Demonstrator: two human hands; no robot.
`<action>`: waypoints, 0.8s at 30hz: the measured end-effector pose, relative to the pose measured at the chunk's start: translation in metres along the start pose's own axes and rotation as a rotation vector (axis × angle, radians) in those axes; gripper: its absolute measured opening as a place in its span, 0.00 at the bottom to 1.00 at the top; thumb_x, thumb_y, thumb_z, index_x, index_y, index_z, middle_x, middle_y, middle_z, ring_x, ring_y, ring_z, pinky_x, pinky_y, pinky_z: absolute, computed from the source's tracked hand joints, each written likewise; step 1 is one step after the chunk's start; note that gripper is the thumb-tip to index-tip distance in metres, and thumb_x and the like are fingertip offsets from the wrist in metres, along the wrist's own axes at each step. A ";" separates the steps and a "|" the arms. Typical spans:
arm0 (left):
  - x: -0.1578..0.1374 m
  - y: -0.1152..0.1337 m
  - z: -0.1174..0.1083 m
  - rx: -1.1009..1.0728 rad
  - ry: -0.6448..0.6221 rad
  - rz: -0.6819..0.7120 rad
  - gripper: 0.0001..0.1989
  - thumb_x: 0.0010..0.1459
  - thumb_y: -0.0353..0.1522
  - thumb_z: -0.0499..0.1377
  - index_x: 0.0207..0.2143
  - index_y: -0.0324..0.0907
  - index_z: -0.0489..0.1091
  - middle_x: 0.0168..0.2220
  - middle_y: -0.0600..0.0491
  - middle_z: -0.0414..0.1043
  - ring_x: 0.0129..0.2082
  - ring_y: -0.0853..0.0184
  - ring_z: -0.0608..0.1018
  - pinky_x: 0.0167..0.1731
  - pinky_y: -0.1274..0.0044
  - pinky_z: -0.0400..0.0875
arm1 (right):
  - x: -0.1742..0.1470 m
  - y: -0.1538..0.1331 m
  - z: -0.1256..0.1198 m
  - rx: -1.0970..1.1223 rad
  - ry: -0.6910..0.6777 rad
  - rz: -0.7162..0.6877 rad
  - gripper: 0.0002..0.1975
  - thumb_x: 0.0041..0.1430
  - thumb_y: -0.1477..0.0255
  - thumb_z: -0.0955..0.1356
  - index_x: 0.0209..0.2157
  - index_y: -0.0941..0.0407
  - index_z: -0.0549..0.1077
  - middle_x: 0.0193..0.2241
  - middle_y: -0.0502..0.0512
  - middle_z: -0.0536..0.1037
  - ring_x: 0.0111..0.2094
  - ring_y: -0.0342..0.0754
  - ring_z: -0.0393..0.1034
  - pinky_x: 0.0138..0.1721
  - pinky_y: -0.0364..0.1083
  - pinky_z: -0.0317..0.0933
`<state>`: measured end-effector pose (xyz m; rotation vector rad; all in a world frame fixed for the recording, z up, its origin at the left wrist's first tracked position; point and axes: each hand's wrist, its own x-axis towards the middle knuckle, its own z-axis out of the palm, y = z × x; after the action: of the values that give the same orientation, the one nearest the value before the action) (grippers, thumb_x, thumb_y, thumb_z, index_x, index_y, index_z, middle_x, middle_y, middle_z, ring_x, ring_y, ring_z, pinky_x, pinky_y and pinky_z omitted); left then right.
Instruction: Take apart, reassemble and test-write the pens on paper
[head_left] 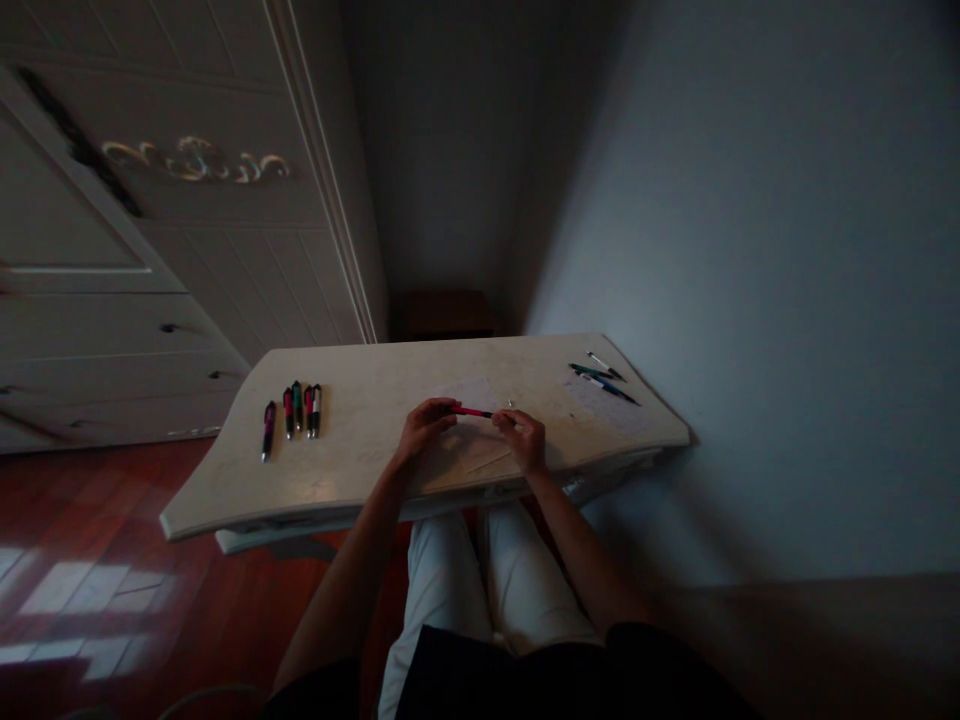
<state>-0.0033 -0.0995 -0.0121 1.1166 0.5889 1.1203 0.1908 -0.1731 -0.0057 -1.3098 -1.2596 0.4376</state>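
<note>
A red pen point(472, 411) with a dark end lies level between my two hands, just above the table. My left hand point(426, 430) pinches its left end, and the fingers of my right hand point(525, 437) close on the dark right end. Beneath and around the hands lies a sheet of paper point(466, 393), partly covered by them. A small shiny piece point(511, 403) sits on the table just beyond my right hand; it is too small to name.
On the white table point(360, 470), several pens point(298, 405) stand in a row at left, with a purple pen point(268, 430) apart. At right, several slimmer pens point(606, 385) lie over another paper point(626, 412). A wall point(787, 350) borders the right side, a cabinet point(225, 230) the left.
</note>
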 end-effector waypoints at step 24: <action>-0.002 0.001 0.007 0.022 0.145 0.048 0.27 0.40 0.35 0.73 0.45 0.42 0.73 0.47 0.47 0.75 0.45 0.62 0.77 0.44 0.73 0.71 | 0.001 0.007 -0.002 0.059 -0.046 0.061 0.17 0.53 0.55 0.71 0.29 0.56 0.79 0.27 0.54 0.80 0.30 0.48 0.73 0.33 0.44 0.65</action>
<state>0.0016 -0.1038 -0.0085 1.0789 0.6914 1.2462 0.1951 -0.1714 -0.0111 -1.2971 -1.2382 0.5475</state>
